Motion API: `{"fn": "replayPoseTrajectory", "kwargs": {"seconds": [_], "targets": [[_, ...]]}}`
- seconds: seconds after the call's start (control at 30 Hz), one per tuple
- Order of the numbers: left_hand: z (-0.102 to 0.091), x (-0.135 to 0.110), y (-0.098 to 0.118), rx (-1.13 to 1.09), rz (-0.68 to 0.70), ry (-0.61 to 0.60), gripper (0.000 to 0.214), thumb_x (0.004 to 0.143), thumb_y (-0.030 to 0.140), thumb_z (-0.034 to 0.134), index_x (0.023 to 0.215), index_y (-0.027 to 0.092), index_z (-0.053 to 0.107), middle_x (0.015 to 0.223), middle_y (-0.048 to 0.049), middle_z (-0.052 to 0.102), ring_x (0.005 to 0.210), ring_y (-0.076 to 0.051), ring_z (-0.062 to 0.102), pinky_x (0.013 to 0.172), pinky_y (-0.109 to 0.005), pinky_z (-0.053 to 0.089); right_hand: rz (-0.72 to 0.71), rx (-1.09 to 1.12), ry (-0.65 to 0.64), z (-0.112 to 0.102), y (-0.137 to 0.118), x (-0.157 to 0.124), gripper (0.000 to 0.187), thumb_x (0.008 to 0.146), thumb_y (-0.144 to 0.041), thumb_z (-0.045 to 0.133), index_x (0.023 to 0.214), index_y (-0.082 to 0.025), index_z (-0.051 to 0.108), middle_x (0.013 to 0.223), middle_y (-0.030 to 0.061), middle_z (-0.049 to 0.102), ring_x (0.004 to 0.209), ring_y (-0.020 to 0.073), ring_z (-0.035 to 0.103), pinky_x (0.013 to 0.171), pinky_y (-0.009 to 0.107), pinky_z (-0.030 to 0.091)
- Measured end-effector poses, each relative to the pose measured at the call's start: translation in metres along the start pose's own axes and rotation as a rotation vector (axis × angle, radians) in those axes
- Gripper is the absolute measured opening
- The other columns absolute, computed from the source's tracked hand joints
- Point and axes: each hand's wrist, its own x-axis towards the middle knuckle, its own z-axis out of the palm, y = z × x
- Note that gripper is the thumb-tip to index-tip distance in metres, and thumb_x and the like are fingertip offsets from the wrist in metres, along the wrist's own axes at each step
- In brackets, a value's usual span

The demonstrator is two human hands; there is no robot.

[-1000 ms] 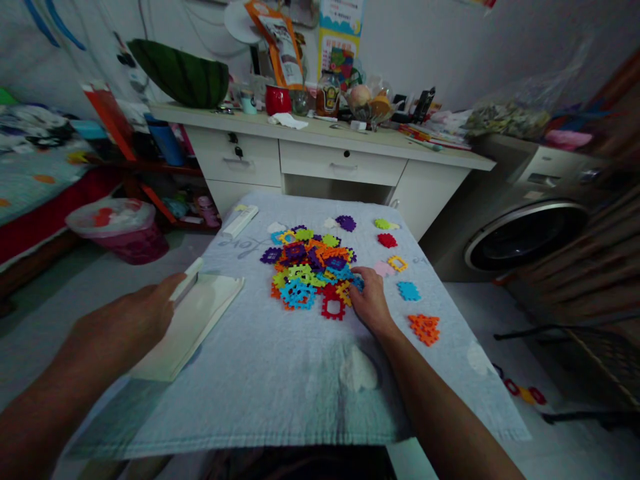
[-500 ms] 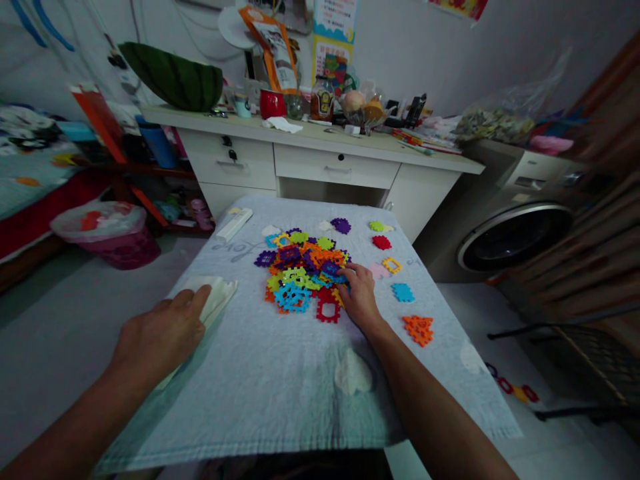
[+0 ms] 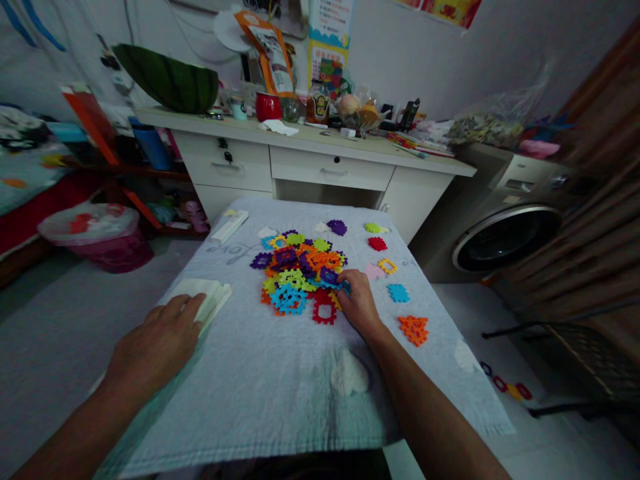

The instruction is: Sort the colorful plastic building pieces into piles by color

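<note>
My right hand (image 3: 357, 303) lies at the near right edge of the pile of plastic pieces (image 3: 300, 273), palm down. The fingers are bent and drawn close together. Their tips touch a blue piece (image 3: 341, 285) that sticks out of the heap, but I cannot tell whether I am pinching it or only resting on it.

The pile sits in the middle of the cloth-covered worktop (image 3: 280, 393). From my right hand it spreads to the left and away from me, so this hand is far nearer to it than the other one. A red frame piece (image 3: 324, 308) lies flat just beside my thumb, at the pile's near rim.

My left hand (image 3: 155, 343) is well apart from the pile, at the worktop's left edge. It is spread flat, fingers side by side, pressing on a white folded sheet (image 3: 213, 297). The sheet's long axis follows the line of my forearm, from near left towards the pile, and its far end shows beyond my fingertips.

To the right of my right hand lie loose pieces: a light blue square (image 3: 399, 293) close by, and a small stack of orange triangles (image 3: 414, 329) nearer to me.
</note>
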Motion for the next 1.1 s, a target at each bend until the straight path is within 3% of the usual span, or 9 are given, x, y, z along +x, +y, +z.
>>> {"fn": "replayPoseTrajectory", "kwargs": {"seconds": [0.17,0.3,0.43,0.5,0.67,0.73,0.83,0.97,1.1], "targets": [[-0.007,-0.002,0.008,0.006,0.027,0.110,0.057,0.090,0.048,0.032,0.127,0.014,0.058,0.127,-0.0153,0.058,0.103,-0.033,0.058,0.088,-0.048,0.051,-0.002,0.053,0.011,-0.003,-0.004,0.000,0.016,0.076,-0.012,0.055,0.088,-0.022,0.056,0.096,0.0056,0.061,0.094,0.0221,0.053,0.087,0.037,0.042],[-0.027,0.008,0.038,-0.123,0.133,0.245,0.056,0.089,0.053,0.037,0.125,0.015,0.057,0.126,-0.0164,0.057,0.111,-0.035,0.054,0.097,-0.049,0.046,0.048,0.115,0.034,-0.004,-0.008,0.000,0.008,0.080,-0.021,0.059,0.088,-0.022,0.057,0.094,0.0046,0.061,0.091,0.0206,0.054,0.084,0.035,0.044],[-0.033,0.040,0.075,-0.433,0.136,0.338,0.050,0.089,0.053,0.043,0.125,0.021,0.055,0.134,-0.0134,0.051,0.126,-0.031,0.046,0.108,-0.049,0.036,0.194,0.202,0.082,-0.005,-0.010,0.002,0.012,0.083,-0.030,0.059,0.090,-0.021,0.061,0.087,0.0028,0.062,0.083,0.0184,0.056,0.077,0.032,0.045],[-0.028,0.062,0.093,-0.600,0.043,0.347,0.047,0.089,0.052,0.043,0.124,0.022,0.055,0.136,-0.0123,0.048,0.131,-0.030,0.041,0.112,-0.049,0.032,0.273,0.275,0.090,-0.005,-0.010,0.003,0.017,0.084,-0.034,0.058,0.091,-0.020,0.062,0.084,0.0023,0.063,0.077,0.0174,0.057,0.073,0.030,0.046],[-0.007,0.111,0.125,-0.873,-0.360,0.343,0.048,0.084,0.047,0.054,0.123,0.018,0.056,0.138,-0.0166,0.040,0.136,-0.034,0.035,0.113,-0.052,0.028,0.380,0.498,0.072,-0.007,-0.010,0.005,0.025,0.084,-0.040,0.057,0.093,-0.019,0.064,0.083,0.0027,0.066,0.075,0.0171,0.059,0.071,0.029,0.049],[0.000,0.120,0.129,-0.886,-0.394,0.389,0.045,0.084,0.045,0.054,0.120,0.019,0.057,0.136,-0.0162,0.042,0.136,-0.034,0.035,0.113,-0.053,0.028,0.399,0.555,0.089,-0.006,-0.010,0.005,0.027,0.083,-0.041,0.059,0.099,-0.019,0.063,0.083,0.0016,0.065,0.074,0.0164,0.059,0.070,0.028,0.049],[0.011,0.122,0.126,-0.872,-0.320,0.436,0.039,0.084,0.045,0.052,0.113,0.020,0.060,0.127,-0.0140,0.051,0.129,-0.032,0.043,0.111,-0.051,0.032,0.431,0.615,0.111,-0.004,-0.008,0.006,0.030,0.082,-0.040,0.062,0.104,-0.021,0.059,0.074,-0.0021,0.060,0.066,0.0136,0.056,0.061,0.025,0.046],[0.018,0.119,0.115,-0.921,-0.176,0.396,0.039,0.087,0.047,0.046,0.110,0.019,0.060,0.110,-0.0103,0.062,0.111,-0.026,0.057,0.102,-0.042,0.043,0.474,0.668,0.118,-0.005,-0.003,0.009,0.029,0.080,-0.042,0.064,0.099,-0.021,0.059,0.073,-0.0023,0.060,0.063,0.0122,0.054,0.058,0.024,0.044],[0.020,0.120,0.110,-0.939,-0.125,0.378,0.039,0.088,0.048,0.045,0.109,0.018,0.060,0.111,-0.0098,0.063,0.110,-0.024,0.058,0.100,-0.039,0.044,0.506,0.712,0.136,-0.009,-0.004,0.013,0.030,0.076,-0.040,0.067,0.098,-0.021,0.061,0.073,-0.0023,0.060,0.061,0.0119,0.053,0.056,0.024,0.044]]}}
